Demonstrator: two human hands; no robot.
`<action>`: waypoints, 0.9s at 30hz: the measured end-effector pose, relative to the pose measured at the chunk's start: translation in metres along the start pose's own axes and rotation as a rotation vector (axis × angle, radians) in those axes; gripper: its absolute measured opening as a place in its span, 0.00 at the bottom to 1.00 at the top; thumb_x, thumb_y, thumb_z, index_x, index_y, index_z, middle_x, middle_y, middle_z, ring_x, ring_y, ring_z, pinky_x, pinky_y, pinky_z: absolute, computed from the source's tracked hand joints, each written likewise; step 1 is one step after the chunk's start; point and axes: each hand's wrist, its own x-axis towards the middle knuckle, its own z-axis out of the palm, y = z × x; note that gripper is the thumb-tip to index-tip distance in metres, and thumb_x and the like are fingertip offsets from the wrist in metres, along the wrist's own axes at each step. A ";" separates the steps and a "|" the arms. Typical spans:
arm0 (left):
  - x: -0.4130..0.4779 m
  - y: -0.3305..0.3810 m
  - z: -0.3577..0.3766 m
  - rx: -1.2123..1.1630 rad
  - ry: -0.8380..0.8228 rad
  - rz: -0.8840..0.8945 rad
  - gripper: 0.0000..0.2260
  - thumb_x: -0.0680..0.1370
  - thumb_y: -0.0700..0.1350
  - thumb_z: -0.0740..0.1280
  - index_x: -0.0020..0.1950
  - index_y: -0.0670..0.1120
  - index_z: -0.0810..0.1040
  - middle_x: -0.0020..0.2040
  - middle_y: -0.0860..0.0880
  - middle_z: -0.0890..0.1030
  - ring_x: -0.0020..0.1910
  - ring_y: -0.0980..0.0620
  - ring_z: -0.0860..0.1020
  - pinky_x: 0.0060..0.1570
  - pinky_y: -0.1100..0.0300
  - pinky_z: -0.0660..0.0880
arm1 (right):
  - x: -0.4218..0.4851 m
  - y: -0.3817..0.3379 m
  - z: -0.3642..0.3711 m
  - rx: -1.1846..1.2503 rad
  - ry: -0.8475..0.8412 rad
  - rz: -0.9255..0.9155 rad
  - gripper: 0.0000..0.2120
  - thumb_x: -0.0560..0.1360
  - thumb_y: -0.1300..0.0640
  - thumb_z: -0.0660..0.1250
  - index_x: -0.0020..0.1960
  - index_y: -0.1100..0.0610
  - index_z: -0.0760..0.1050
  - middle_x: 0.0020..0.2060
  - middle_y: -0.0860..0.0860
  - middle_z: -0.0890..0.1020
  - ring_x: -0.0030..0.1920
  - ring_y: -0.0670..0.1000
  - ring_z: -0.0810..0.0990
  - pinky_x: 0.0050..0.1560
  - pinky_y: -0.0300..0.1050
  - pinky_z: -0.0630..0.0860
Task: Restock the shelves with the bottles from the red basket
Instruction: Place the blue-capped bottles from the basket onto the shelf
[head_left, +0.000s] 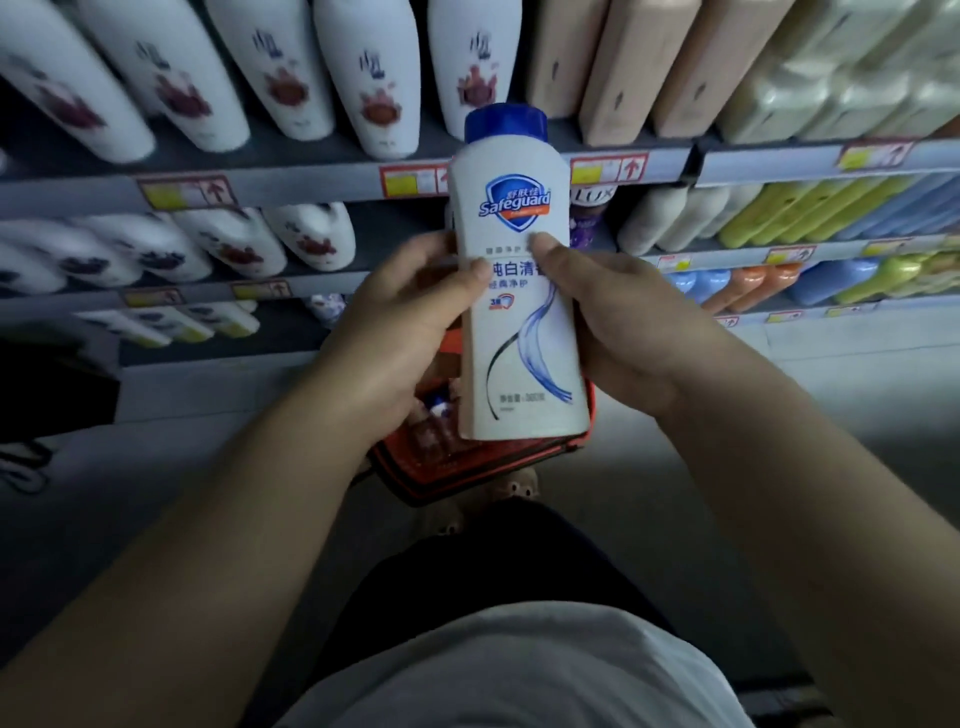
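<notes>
A white Safeguard bottle (519, 332) with a blue cap stands upright in front of me, label facing the camera. My left hand (410, 322) grips its left side, thumb across the label. My right hand (613, 312) grips its right side, thumb on the front. Below them on the floor sits the red basket (467, 467), mostly hidden by the bottle and my hands, with a few bottles showing inside.
Shelves (311, 176) fill the view ahead: white bottles (374, 78) at upper left, beige bottles (623, 62) at upper right, yellow, blue and orange bottles (779, 218) on the lower right rows. A purple Lux bottle (589, 208) stands behind the held bottle. My feet are beside the basket.
</notes>
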 end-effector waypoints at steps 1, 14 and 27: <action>-0.002 0.008 0.002 0.004 -0.002 0.019 0.10 0.78 0.43 0.66 0.59 0.50 0.77 0.51 0.49 0.84 0.48 0.51 0.83 0.46 0.51 0.80 | -0.004 -0.008 0.001 0.004 -0.008 -0.012 0.16 0.80 0.54 0.61 0.59 0.66 0.76 0.53 0.60 0.83 0.54 0.60 0.82 0.57 0.56 0.78; 0.000 0.108 0.037 0.076 0.072 0.264 0.15 0.77 0.42 0.67 0.64 0.48 0.76 0.52 0.49 0.83 0.48 0.53 0.83 0.47 0.49 0.81 | -0.015 -0.110 0.005 -0.128 -0.088 -0.277 0.12 0.79 0.53 0.62 0.50 0.61 0.78 0.47 0.59 0.85 0.47 0.57 0.85 0.51 0.54 0.81; 0.029 0.186 0.035 0.077 0.223 0.535 0.17 0.75 0.42 0.70 0.63 0.49 0.74 0.55 0.52 0.83 0.52 0.51 0.83 0.50 0.45 0.80 | 0.010 -0.190 0.025 -0.516 -0.128 -0.685 0.18 0.76 0.57 0.67 0.65 0.50 0.73 0.55 0.48 0.83 0.54 0.46 0.81 0.59 0.50 0.78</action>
